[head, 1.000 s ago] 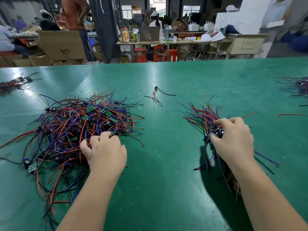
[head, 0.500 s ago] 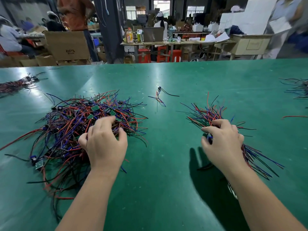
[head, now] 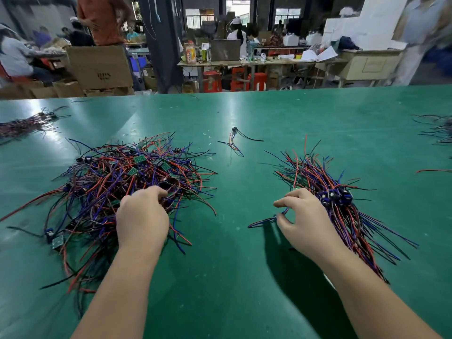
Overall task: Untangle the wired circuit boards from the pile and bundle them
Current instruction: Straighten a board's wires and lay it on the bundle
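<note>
A tangled pile of red, blue and black wires with small green circuit boards (head: 127, 177) lies on the left of the green table (head: 232, 265). My left hand (head: 143, 218) is at its near edge, fingers curled into the wires and gripping some. On the right lies a sorted bundle of wired boards (head: 337, 204), its dark components clustered in the middle. My right hand (head: 305, 221) is just left of it, off the bundle. Its curled thumb and fingers pinch a stray blue wire (head: 263, 221) that sticks out to the left.
One loose wired board (head: 234, 140) lies between the piles, farther back. More wire bundles sit at the far left edge (head: 22, 124) and far right edge (head: 437, 128). A single red wire (head: 433, 171) lies at the right. People and workbenches stand beyond the table.
My right hand has let go of the bundle's middle and moved left to a stray blue wire. My left hand has reached farther into the pile.
</note>
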A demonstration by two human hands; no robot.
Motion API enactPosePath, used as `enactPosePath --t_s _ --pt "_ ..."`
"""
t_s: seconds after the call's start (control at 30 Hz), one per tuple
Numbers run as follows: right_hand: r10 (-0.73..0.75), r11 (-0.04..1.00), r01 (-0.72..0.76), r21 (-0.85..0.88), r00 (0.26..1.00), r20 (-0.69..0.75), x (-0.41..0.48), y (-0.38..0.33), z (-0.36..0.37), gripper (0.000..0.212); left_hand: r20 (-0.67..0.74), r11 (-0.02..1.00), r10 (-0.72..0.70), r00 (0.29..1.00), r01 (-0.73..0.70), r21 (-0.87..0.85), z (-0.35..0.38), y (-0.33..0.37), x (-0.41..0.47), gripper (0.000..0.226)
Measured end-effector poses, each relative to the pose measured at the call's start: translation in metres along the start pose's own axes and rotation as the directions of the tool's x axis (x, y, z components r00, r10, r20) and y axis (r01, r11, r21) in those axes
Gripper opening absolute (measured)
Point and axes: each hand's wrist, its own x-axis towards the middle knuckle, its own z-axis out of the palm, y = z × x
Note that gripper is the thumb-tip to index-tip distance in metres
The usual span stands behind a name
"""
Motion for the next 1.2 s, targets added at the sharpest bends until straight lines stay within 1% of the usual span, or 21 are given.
enactPosePath --t_s 0.1,0.17,0.27,0.33,0.4,0.47,0.53,0.57,0.6,0.63,0.67,0.7,0.73,0.77,0.83,0.9,0.97,1.03,1.1,1.13,1.2 --pt "-0.072 0.997 0.070 0.034 0.996 0.048 0.000 0.002 0.001 0.025 -0.089 0.985 -0.019 0.996 0.004 -0.171 -0.003 -0.001 0.000 0.028" --pt "-0.078 0.997 0.076 0.021 0.992 0.102 -0.001 0.003 0.002 0.026 -0.190 0.987 0.032 0.981 -0.060 -0.147 -0.003 0.002 -0.003 0.026" --pt "0.079 0.979 -0.050 -0.196 0.986 0.146 -0.001 0.005 0.001 0.029 -0.356 0.986 0.086 0.931 -0.132 -0.106 -0.004 0.007 -0.007 0.021" --pt "0.194 0.915 -0.151 -0.375 0.978 0.078 0.001 0.006 -0.003 0.030 -0.446 0.973 0.110 0.888 -0.188 -0.135 -0.003 0.008 -0.007 0.016" --pt "0.225 0.885 -0.202 -0.420 0.974 0.004 0.003 0.007 -0.006 0.032 -0.509 0.927 0.136 0.850 -0.291 -0.238 -0.003 0.009 -0.007 0.014" --pt "0.146 0.945 -0.154 -0.288 0.988 -0.049 0.005 0.008 -0.007 0.030 -0.537 0.796 0.121 0.835 -0.405 -0.450 -0.003 0.015 -0.010 0.014" --pt "0.085 0.995 -0.081 0.065 0.994 -0.063 0.004 0.003 -0.007 0.021 -0.547 0.621 0.103 0.831 -0.483 -0.618 -0.004 0.025 -0.016 0.015" --pt "0.112 0.944 -0.111 0.311 0.994 0.016 0.003 -0.005 -0.007 0.019 -0.564 0.566 0.141 0.813 -0.534 -0.628 -0.004 0.031 -0.021 0.014" --pt "0.145 0.798 -0.213 0.563 0.976 0.164 0.001 -0.014 -0.006 0.026 -0.580 0.527 0.213 0.786 -0.592 -0.609 -0.002 0.037 -0.027 0.014" --pt "0.133 0.561 -0.355 0.748 0.930 0.341 0.000 -0.023 -0.005 0.036 -0.583 0.489 0.303 0.754 -0.648 -0.584 0.001 0.042 -0.034 0.015" --pt "0.083 0.323 -0.472 0.820 0.878 0.472 -0.001 -0.029 -0.004 0.046 -0.569 0.452 0.400 0.719 -0.695 -0.559 0.005 0.048 -0.042 0.016" --pt "0.033 0.147 -0.524 0.839 0.850 0.526 -0.001 -0.032 -0.005 0.052 -0.539 0.415 0.502 0.676 -0.735 -0.536 0.009 0.053 -0.049 0.017" --pt "-0.005 0.046 -0.518 0.854 0.855 0.518 -0.001 -0.032 -0.007 0.051 -0.499 0.378 0.596 0.630 -0.768 -0.518 0.013 0.059 -0.057 0.017" --pt "-0.022 -0.011 -0.482 0.876 0.876 0.482 0.000 -0.031 -0.010 0.043 -0.457 0.348 0.666 0.590 -0.787 -0.509 0.017 0.063 -0.063 0.014" --pt "-0.015 -0.035 -0.407 0.913 0.914 0.406 0.001 -0.026 -0.016 0.026 -0.402 0.324 0.725 0.560 -0.792 -0.518 0.021 0.069 -0.070 0.007" --pt "0.014 -0.012 -0.369 0.929 0.929 0.369 0.000 -0.022 -0.020 0.028 -0.351 0.341 0.732 0.583 -0.761 -0.553 0.020 0.070 -0.071 0.006" --pt "0.022 0.047 -0.349 0.936 0.937 0.349 0.001 -0.020 -0.020 0.036 -0.250 0.388 0.719 0.649 -0.673 -0.630 0.017 0.067 -0.071 0.007" --pt "-0.017 0.064 -0.355 0.933 0.934 0.356 0.000 -0.021 -0.020 0.036 -0.078 0.433 0.634 0.770 -0.437 -0.788 0.012 0.066 -0.071 0.021" --pt "-0.086 0.051 -0.375 0.926 0.922 0.378 -0.003 -0.023 -0.020 0.033 0.117 0.427 0.455 0.883 -0.101 -0.898 0.009 0.068 -0.068 0.033" --pt "-0.124 0.042 -0.387 0.921 0.913 0.389 -0.004 -0.023 -0.020 0.031 0.198 0.414 0.368 0.908 0.030 -0.910 0.010 0.069 -0.065 0.034" --pt "-0.194 0.037 -0.403 0.914 0.895 0.403 -0.007 -0.024 -0.020 0.030 0.356 0.372 0.314 0.880 0.231 -0.899 0.010 0.070 -0.059 0.036"
